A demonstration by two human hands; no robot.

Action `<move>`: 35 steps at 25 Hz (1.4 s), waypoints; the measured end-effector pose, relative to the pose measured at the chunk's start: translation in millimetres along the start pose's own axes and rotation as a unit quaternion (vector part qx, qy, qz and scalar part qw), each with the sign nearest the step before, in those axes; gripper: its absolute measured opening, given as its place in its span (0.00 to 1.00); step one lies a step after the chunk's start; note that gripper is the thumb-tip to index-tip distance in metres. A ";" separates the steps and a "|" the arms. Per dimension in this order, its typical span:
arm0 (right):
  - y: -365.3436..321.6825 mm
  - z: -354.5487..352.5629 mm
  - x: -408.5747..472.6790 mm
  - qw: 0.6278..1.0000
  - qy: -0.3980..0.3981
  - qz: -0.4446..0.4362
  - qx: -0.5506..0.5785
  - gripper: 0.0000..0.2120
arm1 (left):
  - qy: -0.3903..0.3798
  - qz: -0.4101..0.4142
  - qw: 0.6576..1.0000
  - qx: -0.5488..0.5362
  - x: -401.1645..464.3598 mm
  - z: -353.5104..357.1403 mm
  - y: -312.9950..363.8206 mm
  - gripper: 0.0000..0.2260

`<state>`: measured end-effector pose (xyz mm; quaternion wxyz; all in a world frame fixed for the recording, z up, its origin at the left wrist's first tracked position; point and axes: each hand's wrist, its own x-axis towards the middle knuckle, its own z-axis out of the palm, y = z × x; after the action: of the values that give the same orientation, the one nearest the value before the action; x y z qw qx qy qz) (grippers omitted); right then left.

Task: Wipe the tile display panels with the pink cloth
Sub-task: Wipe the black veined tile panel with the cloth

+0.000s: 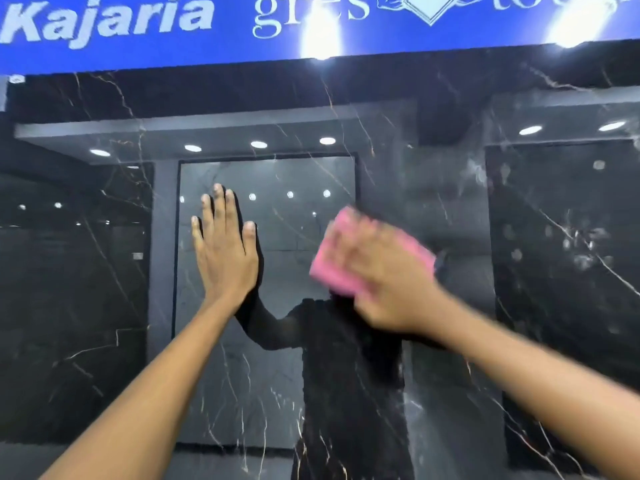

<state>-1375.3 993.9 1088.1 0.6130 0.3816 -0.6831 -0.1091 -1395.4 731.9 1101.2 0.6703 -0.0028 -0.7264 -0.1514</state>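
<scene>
From the head camera, our left hand (225,251) lies flat on the glossy black tile panel (104,289), fingers straight and together. Our blurred right hand (384,282) presses the pink cloth (334,261) to it; its fingers' lie is unclear. We should wipe in overlapping passes toward the smudged right side.

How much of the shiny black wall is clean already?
Hard to say what's done. The right hand presses the pink cloth on the black tile panel mid-wipe; the left hand lies flat on it. Pale smudges on the right still need wiping.
</scene>
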 end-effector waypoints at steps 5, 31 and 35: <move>-19.0 -1.2 -26.6 0.967 -0.118 -0.224 -0.010 0.33 | -0.002 0.006 1.000 0.014 -2.8 -0.5 -0.9 0.25; -146.6 24.8 -222.6 0.951 -0.219 -0.219 -0.023 0.42 | -0.089 0.018 0.996 -0.002 -242.4 2.5 -41.7 0.26; -35.2 -1.3 -122.5 0.996 0.013 0.092 0.000 0.31 | -0.083 0.020 0.996 -0.007 -240.9 3.4 -40.7 0.26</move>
<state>-1365.7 1050.5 974.3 0.6293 0.3182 -0.7075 -0.0473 -1382.8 741.7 857.3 0.6110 -0.0344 -0.7781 -0.1419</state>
